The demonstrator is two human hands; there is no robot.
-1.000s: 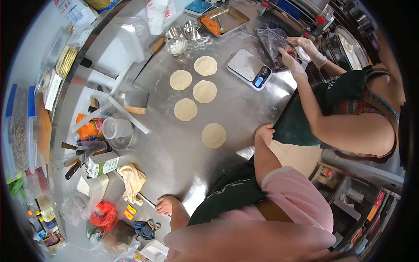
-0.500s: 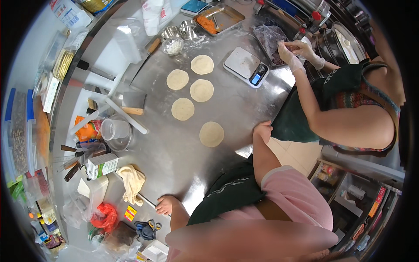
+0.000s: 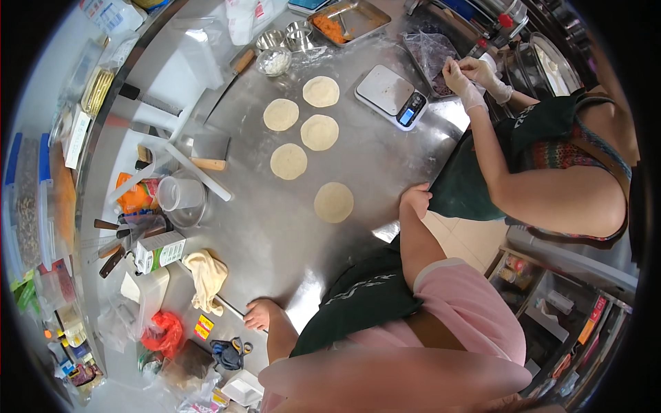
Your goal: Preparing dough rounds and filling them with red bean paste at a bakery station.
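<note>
My left hand (image 3: 259, 315) rests at the near left edge of the steel table (image 3: 268, 234), fingers stretched out beside a thin pale strip. Bent at the elbow, my right arm brings my right hand (image 3: 416, 199) to the table's right edge, close against a co-worker's dark green apron (image 3: 465, 186); its fingers are curled and what they grip, if anything, is hidden. Between my hands and the far side lie several flat dough rounds. The nearest dough round (image 3: 334, 202) is apart from both hands; another dough round (image 3: 288, 162) lies farther left.
A co-worker's gloved hands (image 3: 468, 79) are over a plastic-covered tray (image 3: 430, 58). Nearby stands a digital scale (image 3: 389, 93). Farther back are a tray of orange filling (image 3: 358, 20), a bowl of white stuff (image 3: 274, 62) and a knife (image 3: 234, 76). A cloth (image 3: 205, 279) and scissors (image 3: 237, 346) lie left.
The whole view has shifted slightly, so the far things sit a little higher in the picture. Both my hands stay at the table edge. The co-worker's gloved hands have moved slightly.
</note>
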